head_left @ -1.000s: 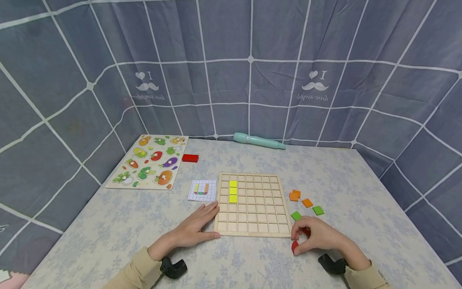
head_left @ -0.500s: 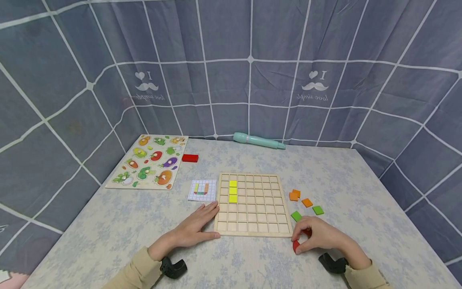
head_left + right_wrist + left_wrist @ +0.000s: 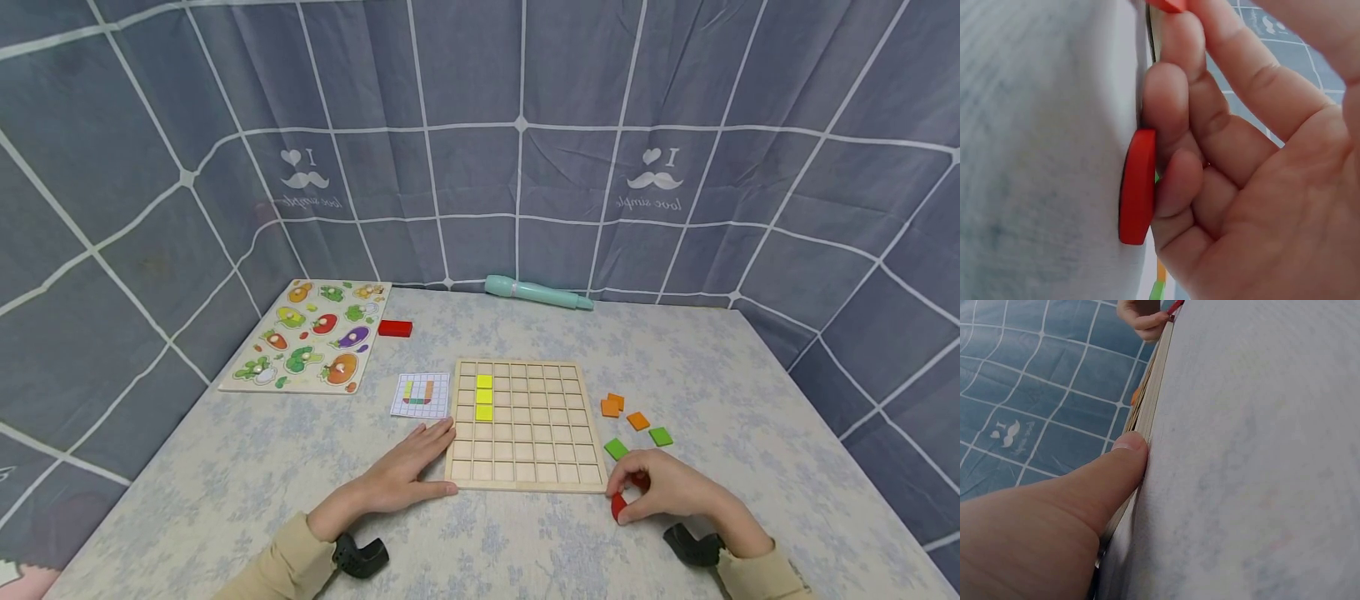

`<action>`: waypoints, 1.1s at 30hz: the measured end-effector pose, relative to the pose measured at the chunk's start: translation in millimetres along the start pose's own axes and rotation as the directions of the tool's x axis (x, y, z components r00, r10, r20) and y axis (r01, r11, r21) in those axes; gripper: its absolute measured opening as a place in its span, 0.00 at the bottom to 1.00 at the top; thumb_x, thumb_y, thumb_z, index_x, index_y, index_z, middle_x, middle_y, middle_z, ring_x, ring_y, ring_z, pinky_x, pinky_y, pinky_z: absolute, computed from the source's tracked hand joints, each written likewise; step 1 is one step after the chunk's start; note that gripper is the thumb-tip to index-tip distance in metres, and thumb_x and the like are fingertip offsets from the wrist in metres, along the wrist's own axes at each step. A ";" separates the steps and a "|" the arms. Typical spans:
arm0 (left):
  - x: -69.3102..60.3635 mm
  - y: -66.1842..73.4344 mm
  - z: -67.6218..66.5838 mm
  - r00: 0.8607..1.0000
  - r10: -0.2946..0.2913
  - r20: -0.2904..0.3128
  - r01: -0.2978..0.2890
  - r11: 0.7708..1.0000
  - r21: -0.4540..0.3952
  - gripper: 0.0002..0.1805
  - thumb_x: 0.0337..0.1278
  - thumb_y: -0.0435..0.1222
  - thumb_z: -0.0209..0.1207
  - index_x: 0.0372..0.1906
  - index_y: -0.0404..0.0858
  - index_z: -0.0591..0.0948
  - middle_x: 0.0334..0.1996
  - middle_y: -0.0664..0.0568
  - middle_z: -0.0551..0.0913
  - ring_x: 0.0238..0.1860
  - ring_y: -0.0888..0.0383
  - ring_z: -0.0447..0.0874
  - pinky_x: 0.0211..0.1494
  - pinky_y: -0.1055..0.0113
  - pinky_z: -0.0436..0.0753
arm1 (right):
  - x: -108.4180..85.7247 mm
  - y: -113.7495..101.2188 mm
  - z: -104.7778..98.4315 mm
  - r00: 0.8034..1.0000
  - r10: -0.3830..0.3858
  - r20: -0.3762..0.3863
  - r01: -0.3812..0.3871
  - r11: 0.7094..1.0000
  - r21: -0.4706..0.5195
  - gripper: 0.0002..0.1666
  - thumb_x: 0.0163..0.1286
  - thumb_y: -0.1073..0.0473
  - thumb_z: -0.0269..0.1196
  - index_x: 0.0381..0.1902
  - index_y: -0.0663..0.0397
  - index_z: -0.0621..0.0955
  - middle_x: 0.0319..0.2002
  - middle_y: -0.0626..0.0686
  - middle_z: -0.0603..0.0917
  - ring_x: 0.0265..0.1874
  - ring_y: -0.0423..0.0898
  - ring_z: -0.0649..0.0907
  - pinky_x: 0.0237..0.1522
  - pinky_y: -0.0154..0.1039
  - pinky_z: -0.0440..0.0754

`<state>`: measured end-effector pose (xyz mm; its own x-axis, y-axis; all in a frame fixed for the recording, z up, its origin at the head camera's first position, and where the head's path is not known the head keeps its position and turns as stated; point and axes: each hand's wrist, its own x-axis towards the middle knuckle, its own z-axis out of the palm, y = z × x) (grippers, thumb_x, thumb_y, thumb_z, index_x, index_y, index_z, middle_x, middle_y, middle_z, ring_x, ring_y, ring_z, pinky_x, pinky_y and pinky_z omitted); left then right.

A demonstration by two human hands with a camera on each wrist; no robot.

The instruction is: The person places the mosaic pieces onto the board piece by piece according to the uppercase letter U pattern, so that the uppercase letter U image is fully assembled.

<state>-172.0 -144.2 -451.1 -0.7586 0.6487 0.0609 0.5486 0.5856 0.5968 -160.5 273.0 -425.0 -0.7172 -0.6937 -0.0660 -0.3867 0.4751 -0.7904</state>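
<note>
My left hand (image 3: 408,468) lies with fingers stretched at the left edge of a wooden grid board (image 3: 536,485), thumb (image 3: 1116,469) along its near edge. Three yellow square tiles (image 3: 484,397) sit in one column of the board. At the board's near right corner my right hand (image 3: 667,487) pinches a red piece with a curved edge (image 3: 618,506) between thumb and fingers. A second red piece (image 3: 1138,190) rests on the table by the curled little finger, partly hidden from the head view. Green tiles (image 3: 661,437) and orange tiles (image 3: 638,421) lie just beyond this hand.
Left of the board lies a pattern card (image 3: 397,408) with a coloured U shape on a grid. Farther back are a vegetable puzzle board (image 3: 311,335), a red block (image 3: 395,328) and a teal pen-shaped object (image 3: 536,292) near the curtain (image 3: 480,167).
The pinched red piece has shifted slightly right and looks turned more on edge. My right hand has moved a little to the right with it. My left hand has stayed in place.
</note>
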 end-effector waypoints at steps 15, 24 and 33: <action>-0.5 -0.8 0.9 1.000 -0.006 0.009 0.006 1.000 -0.010 0.45 0.59 0.55 0.56 0.72 0.33 0.55 0.73 0.47 0.49 0.73 0.55 0.44 0.74 0.57 0.45 | 6.0 5.9 -13.0 0.999 -0.041 -0.022 0.044 0.984 0.173 0.04 0.59 0.64 0.68 0.33 0.55 0.83 0.30 0.49 0.84 0.23 0.38 0.79 0.23 0.34 0.81; 0.4 -1.3 0.0 1.000 0.002 0.008 -0.002 1.000 -0.012 0.45 0.59 0.55 0.56 0.72 0.32 0.55 0.73 0.47 0.49 0.73 0.54 0.44 0.74 0.57 0.45 | 51.5 -18.1 -31.2 0.977 -0.164 -0.138 0.184 0.972 0.149 0.10 0.60 0.66 0.66 0.39 0.65 0.84 0.37 0.55 0.85 0.32 0.48 0.85 0.31 0.41 0.85; 0.9 0.9 -0.5 1.000 -0.018 0.019 0.018 1.000 -0.008 0.46 0.59 0.56 0.56 0.72 0.34 0.55 0.74 0.49 0.48 0.73 0.56 0.43 0.75 0.59 0.44 | 129.1 -42.7 -21.7 0.994 -0.059 -0.090 0.071 0.988 0.140 0.10 0.62 0.61 0.66 0.40 0.60 0.84 0.37 0.52 0.85 0.37 0.49 0.84 0.40 0.39 0.83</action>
<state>-172.4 -143.3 -450.1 -0.7614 0.6473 0.0354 0.5322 0.5929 0.6043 -249.1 174.9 -386.6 -0.7423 -0.6692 0.0354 -0.3518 0.3441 -0.8705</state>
